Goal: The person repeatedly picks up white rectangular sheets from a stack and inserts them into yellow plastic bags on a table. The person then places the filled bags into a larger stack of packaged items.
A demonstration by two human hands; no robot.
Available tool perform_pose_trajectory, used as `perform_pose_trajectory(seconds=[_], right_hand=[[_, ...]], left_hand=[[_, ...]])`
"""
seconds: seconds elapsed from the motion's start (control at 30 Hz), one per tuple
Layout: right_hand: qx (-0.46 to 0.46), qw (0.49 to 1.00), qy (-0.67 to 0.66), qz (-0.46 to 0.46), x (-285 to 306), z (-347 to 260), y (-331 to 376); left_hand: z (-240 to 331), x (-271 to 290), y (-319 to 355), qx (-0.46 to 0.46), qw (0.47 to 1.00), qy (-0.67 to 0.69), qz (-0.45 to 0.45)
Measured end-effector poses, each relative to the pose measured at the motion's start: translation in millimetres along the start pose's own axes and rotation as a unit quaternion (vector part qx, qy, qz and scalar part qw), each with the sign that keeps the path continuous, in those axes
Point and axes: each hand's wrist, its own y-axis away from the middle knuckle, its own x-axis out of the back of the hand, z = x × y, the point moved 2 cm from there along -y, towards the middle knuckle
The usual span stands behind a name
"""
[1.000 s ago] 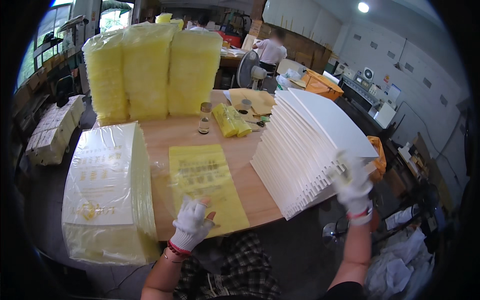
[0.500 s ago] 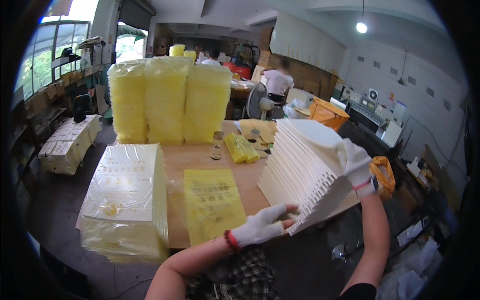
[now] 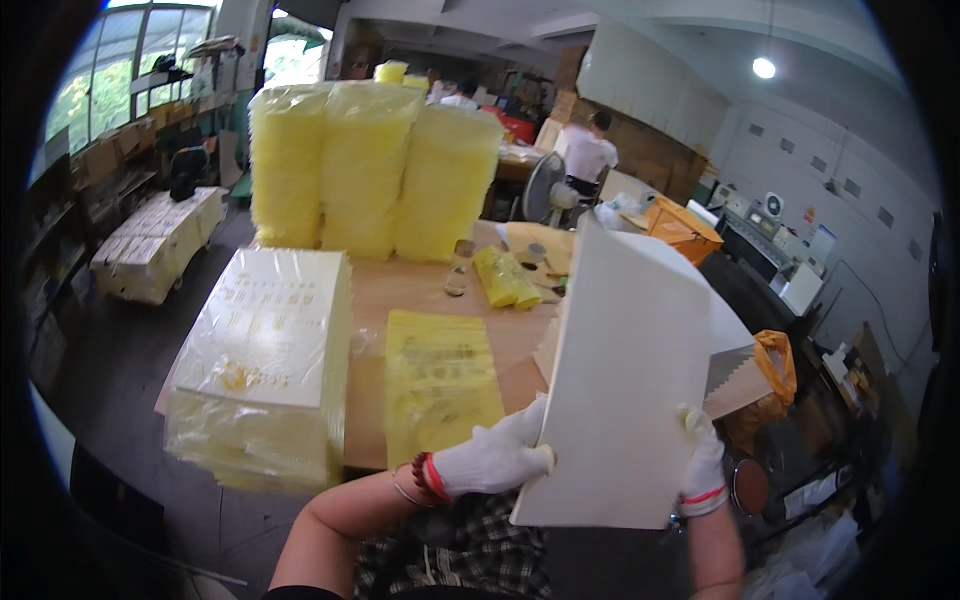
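1. Left hand (image 3: 495, 458), in a white work glove, grips the left edge of a white sheet stack (image 3: 625, 390), fingers curled round it, down at about 6 o'clock in the view.
2. Right hand (image 3: 703, 465), gloved too, clamps the stack's right edge near the bottom corner, fingers on the front face. So the stack is lifted up off the table, standing upright between both hands, right of centre.
3. Just behind it, at 3 o'clock, more of the white sheets (image 3: 735, 355) lie fanned on the wooden table (image 3: 400, 290).
4. At 9 o'clock of the stack a flat yellow bag (image 3: 440, 385) lies on the table, and further left sits a wrapped block of yellow bags (image 3: 265, 375).
5. Past that, at 12 o'clock, a small bottle (image 3: 458, 268), then three tall yellow wrapped bundles (image 3: 370, 175).
6. Way back, a person in a white shirt (image 3: 588, 155) sits by a fan.
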Motion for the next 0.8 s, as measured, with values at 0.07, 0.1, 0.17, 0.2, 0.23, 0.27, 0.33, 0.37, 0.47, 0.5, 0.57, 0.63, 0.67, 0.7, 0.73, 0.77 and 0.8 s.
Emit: perform_pose_trajectory(seconds=[0.07, 0.1, 0.17, 0.2, 0.23, 0.27, 0.33, 0.37, 0.47, 0.5, 0.57, 0.63, 0.67, 0.7, 0.73, 0.77, 0.8], right_hand=[[0.052, 0.993, 0.063, -0.080, -77.8, 24.1, 21.5], [0.069, 0.991, 0.033, -0.114, -99.5, 39.4, 35.6], [0.141, 0.985, 0.086, -0.056, -118.6, 93.7, 68.1], [0.206, 0.964, 0.165, 0.034, -126.5, 110.8, 71.3], [0.177, 0.974, 0.139, 0.036, -122.0, 113.4, 70.7], [0.148, 0.982, 0.112, 0.038, -120.8, 115.0, 70.0], [0.139, 0.976, 0.164, 0.011, -107.9, 124.9, 63.1], [0.134, 0.971, 0.198, 0.004, -92.9, 126.2, 59.5], [0.108, 0.971, 0.214, -0.012, -80.1, 126.7, 58.5], [0.091, 0.964, 0.247, -0.024, -80.8, 123.5, 62.9], [0.120, 0.926, 0.338, -0.114, -74.2, 124.2, 67.5], [0.151, 0.876, 0.416, -0.190, -62.7, 146.0, 72.3], [0.243, 0.824, 0.457, -0.231, -62.5, 154.8, 69.6], [0.181, 0.806, 0.514, -0.231, -71.0, 158.2, 70.1], [0.121, 0.781, 0.569, -0.227, -83.6, 160.1, 68.3], [0.050, 0.733, 0.617, -0.283, -90.4, 168.0, 61.5], [0.002, 0.714, 0.625, -0.315, -88.1, 186.4, 53.6]], left_hand=[[-33.9, -25.3, 11.2, -0.050, 0.992, -0.059, 0.096], [-47.6, -43.9, 14.2, -0.106, 0.973, -0.133, 0.157], [-80.3, -97.4, 20.5, -0.195, 0.888, -0.360, 0.211], [-70.7, -105.0, 28.4, -0.220, 0.870, -0.333, 0.290], [-74.8, -94.9, 30.9, -0.226, 0.898, -0.306, 0.221], [-80.6, -77.6, 35.5, -0.231, 0.921, -0.276, 0.152], [-130.8, -44.9, 36.8, -0.126, 0.968, -0.183, 0.118], [-149.1, -22.9, 35.4, -0.073, 0.923, -0.285, 0.247], [-190.1, 37.8, 16.6, 0.055, 0.738, -0.559, 0.374], [-196.2, 52.4, 9.0, 0.139, 0.871, -0.382, 0.277], [-202.2, 67.6, -1.0, 0.260, 0.964, 0.034, 0.040], [-228.0, 83.3, -11.1, 0.203, 0.953, 0.184, 0.132], [-242.6, 90.8, -16.7, 0.174, 0.935, 0.254, 0.176], [-253.2, 96.3, -20.1, 0.166, 0.914, 0.313, 0.200], [-250.0, 93.1, -22.1, 0.179, 0.943, 0.172, 0.221], [-243.4, 79.3, -25.4, 0.187, 0.953, 0.028, 0.237], [-234.5, 62.4, -31.3, 0.187, 0.944, -0.116, 0.247]])
